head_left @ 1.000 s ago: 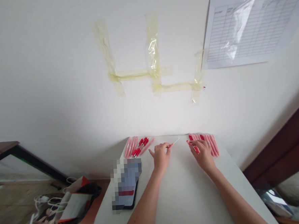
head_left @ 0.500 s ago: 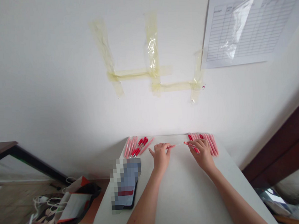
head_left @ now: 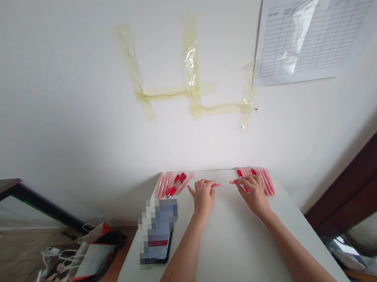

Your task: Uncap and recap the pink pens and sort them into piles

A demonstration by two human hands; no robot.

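Observation:
Pinched in my left hand [head_left: 203, 195] is a short red-pink pen part [head_left: 216, 185], from which a thin whitish rod, like a refill [head_left: 224, 183], points right. My right hand [head_left: 253, 190] grips a pink pen barrel [head_left: 232, 182], its end facing the tip of that rod. Whether rod and barrel touch is too small to tell. Beside my left hand lie several pink pen barrels [head_left: 161, 186] and red pen parts with silvery tips [head_left: 171, 190]. Under and behind my right hand is a row of pink and red pens [head_left: 268, 181], partly covered by the fingers.
A phone [head_left: 160, 232], blurred out, rests on the left of the white table [head_left: 233, 249]. The table's far edge meets a wall with yellowed tape [head_left: 191, 60] and a printed sheet [head_left: 312, 35]. Bags [head_left: 96, 253] stand on the floor at left.
The barrel in my right hand has tilted level and come slightly left, closer to the rod's tip. My left hand has barely moved.

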